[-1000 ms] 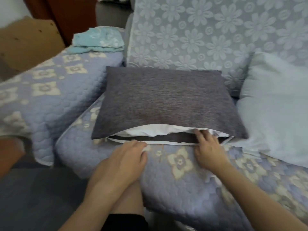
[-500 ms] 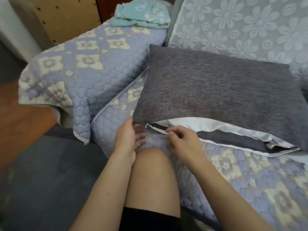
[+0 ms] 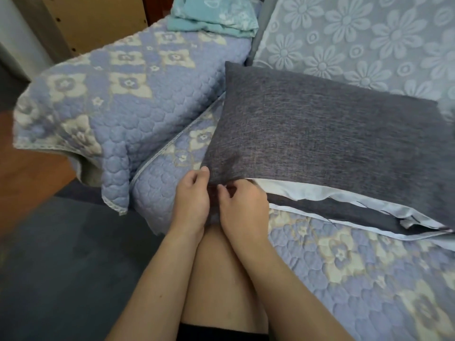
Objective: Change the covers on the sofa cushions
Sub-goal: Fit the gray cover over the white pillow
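Change: a second ago my hands were spread along the open mouth of the grey cushion cover (image 3: 320, 134) — now both have come together at its near left corner, and my head has swung left with them.
Left hand (image 3: 190, 200): thumb and forefinger pinch the corner of the grey cloth, the grip narrow and holding fabric.
Right hand (image 3: 242, 210): fingers curled in at the same corner, just beside the left; I judge it is feeling for the zip pull, though I cannot tell whether it holds anything — the fingertips are turned under.
Meaning for the task: I read this as the start of closing the cover, or of finding the zip's end. The mouth gapes along the whole near edge, so the step is not yet done.
Where the cushion lies: flat on the quilted sofa seat (image 3: 344, 262), back edge near the floral backrest throw (image 3: 357, 45), white inner pad (image 3: 295, 193) showing in the opening.
Count, cushions: one grey one in view; a pale edge at far right may be another, too little shows to say.
Count, folded cloths: one teal stack (image 3: 211, 16) on the sofa arm (image 3: 123, 94), perhaps spare covers.
Count, hands: two, both at the corner.
Count, knees: one of mine, between the forearms.
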A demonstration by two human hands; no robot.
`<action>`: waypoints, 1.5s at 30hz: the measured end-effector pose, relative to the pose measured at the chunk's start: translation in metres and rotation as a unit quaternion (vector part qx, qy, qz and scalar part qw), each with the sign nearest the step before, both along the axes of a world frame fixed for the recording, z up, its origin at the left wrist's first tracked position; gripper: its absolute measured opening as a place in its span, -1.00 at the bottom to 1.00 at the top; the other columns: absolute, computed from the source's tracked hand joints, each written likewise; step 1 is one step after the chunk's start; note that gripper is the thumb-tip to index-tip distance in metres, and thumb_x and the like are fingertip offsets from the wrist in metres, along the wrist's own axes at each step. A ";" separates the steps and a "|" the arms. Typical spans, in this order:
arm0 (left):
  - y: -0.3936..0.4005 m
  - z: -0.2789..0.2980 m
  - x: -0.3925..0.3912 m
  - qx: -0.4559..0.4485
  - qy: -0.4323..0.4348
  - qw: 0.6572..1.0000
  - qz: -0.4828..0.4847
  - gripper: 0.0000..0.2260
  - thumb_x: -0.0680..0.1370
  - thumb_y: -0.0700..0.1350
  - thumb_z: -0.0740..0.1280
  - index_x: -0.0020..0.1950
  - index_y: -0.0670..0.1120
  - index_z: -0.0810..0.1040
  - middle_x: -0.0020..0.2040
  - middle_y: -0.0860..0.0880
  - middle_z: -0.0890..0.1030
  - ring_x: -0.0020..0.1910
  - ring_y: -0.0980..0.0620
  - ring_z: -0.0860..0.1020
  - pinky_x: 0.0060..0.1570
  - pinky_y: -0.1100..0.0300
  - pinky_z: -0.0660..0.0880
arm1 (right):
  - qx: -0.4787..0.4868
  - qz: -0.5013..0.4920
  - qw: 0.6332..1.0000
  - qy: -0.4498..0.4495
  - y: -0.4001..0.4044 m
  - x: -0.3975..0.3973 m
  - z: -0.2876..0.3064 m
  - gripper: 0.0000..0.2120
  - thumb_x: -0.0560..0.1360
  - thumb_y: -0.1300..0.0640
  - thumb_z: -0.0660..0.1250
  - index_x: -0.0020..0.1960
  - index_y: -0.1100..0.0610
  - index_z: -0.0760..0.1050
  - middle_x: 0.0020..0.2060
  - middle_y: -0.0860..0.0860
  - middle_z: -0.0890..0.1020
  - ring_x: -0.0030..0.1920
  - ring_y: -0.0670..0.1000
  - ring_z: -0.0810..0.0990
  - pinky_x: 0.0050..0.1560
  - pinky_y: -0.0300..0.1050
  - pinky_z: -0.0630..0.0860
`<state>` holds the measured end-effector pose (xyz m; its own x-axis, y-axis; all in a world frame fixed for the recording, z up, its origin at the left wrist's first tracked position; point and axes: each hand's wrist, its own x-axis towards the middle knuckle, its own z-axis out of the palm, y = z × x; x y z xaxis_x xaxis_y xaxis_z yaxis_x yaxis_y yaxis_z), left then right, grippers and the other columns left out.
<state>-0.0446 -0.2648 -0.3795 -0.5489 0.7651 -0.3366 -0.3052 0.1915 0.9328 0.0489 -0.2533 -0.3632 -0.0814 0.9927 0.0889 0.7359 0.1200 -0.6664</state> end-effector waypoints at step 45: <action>-0.002 0.004 0.001 -0.046 0.119 0.989 0.069 -0.76 0.64 0.07 0.29 -0.07 -0.05 0.62 -0.16 -0.07 0.69 -0.26 0.06 0.65 -0.08 0.02 0.62 | 0.176 -0.013 0.984 0.001 -0.011 0.017 -0.012 -0.85 0.55 0.19 0.30 -0.19 0.18 0.48 -0.14 0.04 0.47 -0.12 0.05 0.44 -0.11 -0.10 0.39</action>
<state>-0.0436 -0.2666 -0.3757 -0.7187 0.6485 -0.2508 -0.1087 0.2514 0.9618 0.0659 -0.2643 -0.3756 -0.0552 0.9020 0.4283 0.7410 0.3245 -0.5879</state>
